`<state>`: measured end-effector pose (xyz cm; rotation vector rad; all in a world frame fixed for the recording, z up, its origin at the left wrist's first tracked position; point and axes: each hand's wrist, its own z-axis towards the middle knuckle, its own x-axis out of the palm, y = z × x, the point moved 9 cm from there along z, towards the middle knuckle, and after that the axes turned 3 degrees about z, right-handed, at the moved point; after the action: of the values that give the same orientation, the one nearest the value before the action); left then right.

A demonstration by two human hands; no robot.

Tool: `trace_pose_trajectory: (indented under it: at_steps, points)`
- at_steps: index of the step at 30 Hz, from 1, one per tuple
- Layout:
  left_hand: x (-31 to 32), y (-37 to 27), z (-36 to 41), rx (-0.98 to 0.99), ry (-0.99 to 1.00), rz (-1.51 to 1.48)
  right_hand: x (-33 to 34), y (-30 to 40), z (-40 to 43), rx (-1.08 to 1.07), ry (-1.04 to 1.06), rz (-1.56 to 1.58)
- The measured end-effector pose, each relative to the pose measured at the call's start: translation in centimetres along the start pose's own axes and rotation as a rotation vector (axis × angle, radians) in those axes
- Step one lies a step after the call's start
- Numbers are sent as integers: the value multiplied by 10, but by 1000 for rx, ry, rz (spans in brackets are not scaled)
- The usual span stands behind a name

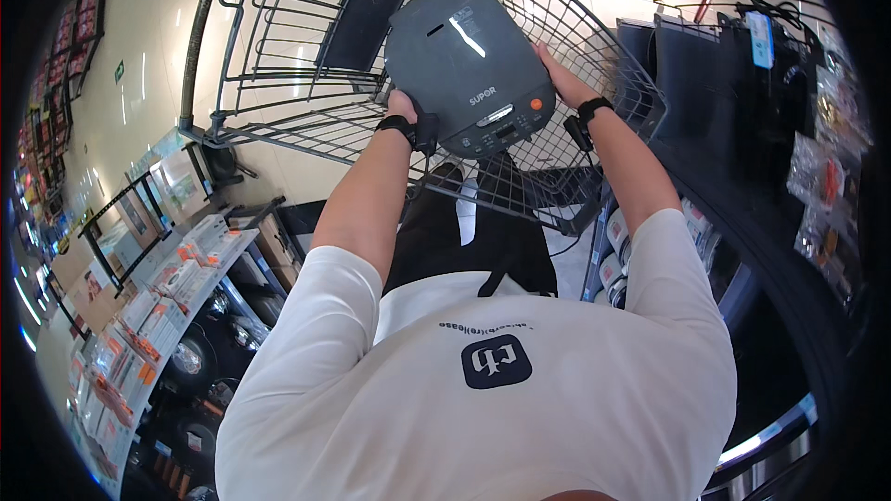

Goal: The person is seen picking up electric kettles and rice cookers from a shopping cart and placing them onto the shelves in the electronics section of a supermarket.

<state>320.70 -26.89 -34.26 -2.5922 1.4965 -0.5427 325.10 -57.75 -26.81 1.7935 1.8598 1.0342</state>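
Note:
Both of my hands hold a dark grey SUPOR electric cooker [459, 62], apparently a rice cooker, by its opposite sides. Its lid faces up, with the control panel and an orange button towards me. My left hand [401, 106] grips the left side near the front; most of its fingers are hidden behind the body. On the right side is my right hand [557, 75], its fingers partly hidden too. Below the cooker is a wire shopping cart [334, 138]; whether the cooker touches its basket I cannot tell. Each wrist wears a black strap with a small device.
To my left a shelf [233, 250] carries several white-and-orange boxes, with frying pans [191, 355] beneath. On the right, a dark display rack [738, 223] stands close beside the cart, with wrapped goods [818, 174] hanging there. Pale floor tiles [156, 49] lie beyond the cart.

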Motion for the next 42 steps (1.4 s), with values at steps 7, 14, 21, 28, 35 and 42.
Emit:
trace_pose_trajectory:
  at_steps: [7, 14, 21, 28, 35, 42]
  points:
    - [24, 2, -30, 7, 33, -80, -4, -32, 18, 174, 41, 154]
    - [45, -13, -59, -77, -35, -41, 11, 1, 4, 142, 13, 172]
    - [62, -40, -117, -29, -56, -34, 27, 46, -27, 104, -12, 154]
    - [72, -70, -192, 145, -10, -2, 48, 103, -69, 26, -41, 70]
    - [94, -113, -292, 311, 90, 43, 88, 161, -144, -134, -76, 131]
    - [108, -156, -368, 613, 280, 343, 102, 169, -232, -330, -251, 313]
